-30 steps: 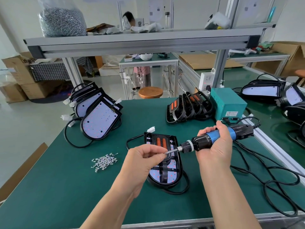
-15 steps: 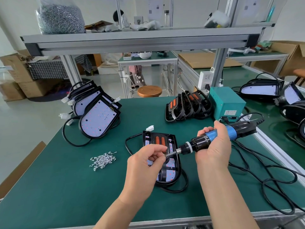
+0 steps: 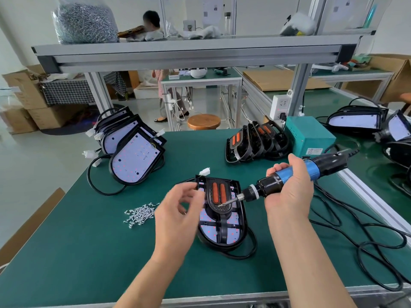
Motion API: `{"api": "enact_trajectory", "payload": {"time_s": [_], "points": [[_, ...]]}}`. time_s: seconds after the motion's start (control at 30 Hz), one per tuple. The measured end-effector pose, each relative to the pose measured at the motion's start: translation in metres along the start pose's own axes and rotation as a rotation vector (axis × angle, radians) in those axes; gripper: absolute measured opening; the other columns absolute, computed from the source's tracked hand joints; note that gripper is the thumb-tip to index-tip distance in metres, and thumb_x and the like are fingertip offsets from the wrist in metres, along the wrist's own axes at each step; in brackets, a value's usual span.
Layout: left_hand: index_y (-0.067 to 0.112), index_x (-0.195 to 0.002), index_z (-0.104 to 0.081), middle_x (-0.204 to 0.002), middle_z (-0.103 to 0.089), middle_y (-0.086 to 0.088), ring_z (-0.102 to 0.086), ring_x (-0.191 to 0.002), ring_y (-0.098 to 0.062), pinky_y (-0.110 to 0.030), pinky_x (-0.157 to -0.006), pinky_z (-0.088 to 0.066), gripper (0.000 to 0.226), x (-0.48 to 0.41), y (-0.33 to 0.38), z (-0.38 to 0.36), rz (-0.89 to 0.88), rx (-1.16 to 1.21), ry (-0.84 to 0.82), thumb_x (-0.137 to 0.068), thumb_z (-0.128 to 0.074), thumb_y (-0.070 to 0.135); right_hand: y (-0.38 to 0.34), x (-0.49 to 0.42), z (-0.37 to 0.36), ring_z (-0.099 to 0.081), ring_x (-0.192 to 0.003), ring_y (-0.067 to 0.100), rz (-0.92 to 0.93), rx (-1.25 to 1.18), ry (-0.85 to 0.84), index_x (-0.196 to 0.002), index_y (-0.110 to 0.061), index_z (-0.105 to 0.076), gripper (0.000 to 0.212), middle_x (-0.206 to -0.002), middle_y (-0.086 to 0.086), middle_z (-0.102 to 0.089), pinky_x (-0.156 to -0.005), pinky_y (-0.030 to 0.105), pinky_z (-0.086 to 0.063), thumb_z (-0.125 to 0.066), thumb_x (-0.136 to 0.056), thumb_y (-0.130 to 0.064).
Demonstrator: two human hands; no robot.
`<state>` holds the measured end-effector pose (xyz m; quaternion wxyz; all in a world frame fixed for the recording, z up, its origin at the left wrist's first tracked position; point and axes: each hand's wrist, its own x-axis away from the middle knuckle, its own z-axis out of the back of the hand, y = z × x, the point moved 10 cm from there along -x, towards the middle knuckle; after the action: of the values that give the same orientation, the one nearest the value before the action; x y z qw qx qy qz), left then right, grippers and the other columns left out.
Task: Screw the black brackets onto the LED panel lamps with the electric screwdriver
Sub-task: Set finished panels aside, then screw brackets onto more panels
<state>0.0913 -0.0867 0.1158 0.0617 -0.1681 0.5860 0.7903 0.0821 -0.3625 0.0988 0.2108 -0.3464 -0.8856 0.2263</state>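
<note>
At the near edge of a green-matted workbench [image 3: 89, 252], a worker's left hand [image 3: 178, 210] hovers just left of a D-shaped black-rimmed LED panel lamp [image 3: 222, 232]. Its fingers are loosely curled and spread, gripping nothing that can be made out. The right hand [image 3: 289, 192] is wrapped round the barrel of a blue-and-black corded electric screwdriver [image 3: 270, 186], tilted down to the left. Its bit, with what looks like a small screw at the tip, is poised over the black plastic bracket with two orange inserts [image 3: 219, 196] that lies on the lamp. Whether the tip touches the bracket cannot be told.

The lamp lies face up in the middle of the mat, its black cable looped round it. It looks light and rigid, likely to slide under a sideways push, and its exposed white LED board seems the fragile part. The safer hold is probably on the outer rim or the bracket's solid spine, with the free hand pinning both flat.

Just left of the lamp lies a loose heap of small silver screws [image 3: 140, 214], fiddly and easy to drop. Farther back are a stack of bare white-faced lamps [image 3: 135, 158] on the left, a row of spare black brackets [image 3: 255, 143] on the right, and a teal metal power box [image 3: 309, 136] beside them. On the shelf above sits a clear bag of screws [image 3: 84, 21].
</note>
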Motion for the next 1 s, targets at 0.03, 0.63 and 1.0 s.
{"api": "enact_trajectory", "payload": {"time_s": [0.03, 0.63, 1.0], "points": [[0.033, -0.097, -0.069, -0.091, -0.071, 0.011, -0.066, -0.085, -0.006, -0.021, -0.075, -0.049, 0.014, -0.010, -0.019, 0.001, 0.124, -0.035, 0.000, -0.087, -0.066, 0.041, 0.000, 0.001, -0.005, -0.053, -0.053, 0.015, 0.022, 0.023, -0.024, -0.103, -0.011, -0.050, 0.022, -0.063, 0.001, -0.052, -0.054, 0.026, -0.049, -0.068, -0.091, -0.007], [0.005, -0.082, -0.063, -0.091, -0.075, -0.021, -0.068, -0.076, -0.028, -0.035, -0.071, -0.045, 0.061, -0.031, -0.095, -0.061, 0.537, 0.039, -0.347, -0.054, -0.082, 0.056, 0.035, 0.033, -0.069, -0.052, -0.046, 0.016, 0.190, 0.318, -0.355, -0.095, -0.011, -0.052, 0.025, -0.063, 0.000, -0.055, -0.047, 0.027, -0.047, -0.069, -0.077, -0.010], [0.015, -0.084, -0.057, -0.083, -0.064, -0.014, -0.057, -0.075, -0.022, -0.037, -0.072, -0.041, 0.060, -0.032, -0.103, -0.065, 0.536, 0.061, -0.361, -0.054, -0.084, 0.059, 0.040, 0.039, -0.078, -0.051, -0.046, 0.018, 0.176, 0.363, -0.415, -0.097, -0.010, -0.053, 0.028, -0.063, 0.002, -0.054, -0.048, 0.028, -0.047, -0.070, -0.075, -0.013]]}}
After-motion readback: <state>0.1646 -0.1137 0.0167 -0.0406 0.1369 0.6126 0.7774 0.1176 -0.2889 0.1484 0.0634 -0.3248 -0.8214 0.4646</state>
